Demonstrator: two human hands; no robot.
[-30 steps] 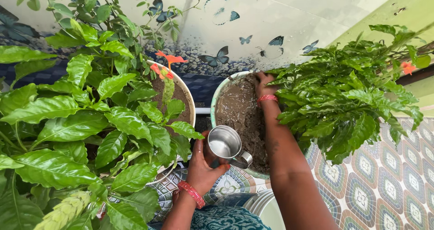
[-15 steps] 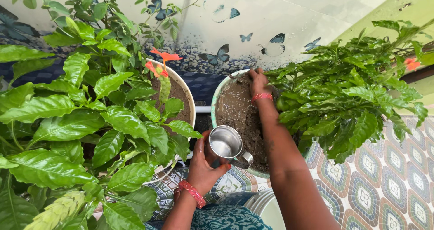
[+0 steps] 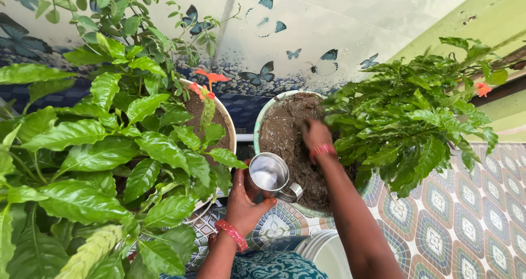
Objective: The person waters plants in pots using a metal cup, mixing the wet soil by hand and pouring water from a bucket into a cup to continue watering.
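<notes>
1. Left hand [image 3: 245,199] is wrapped round a shiny steel mug [image 3: 270,176], held level just beside the pale round pot of wet brown soil [image 3: 285,142].
2. Right hand [image 3: 316,135] is down on that mud, fingers blurry, so can't tell if it's gripping anything.
3. Bushy green plant [image 3: 411,120] overhangs the pot's right side; a white pot with orange flowers [image 3: 211,112] sits left, against the butterfly-patterned wall [image 3: 307,32].

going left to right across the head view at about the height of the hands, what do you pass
Big glossy-leaved plant → left hand → steel mug → wet soil in the pale green pot → right hand → bushy plant → patterned floor tiles.
</notes>
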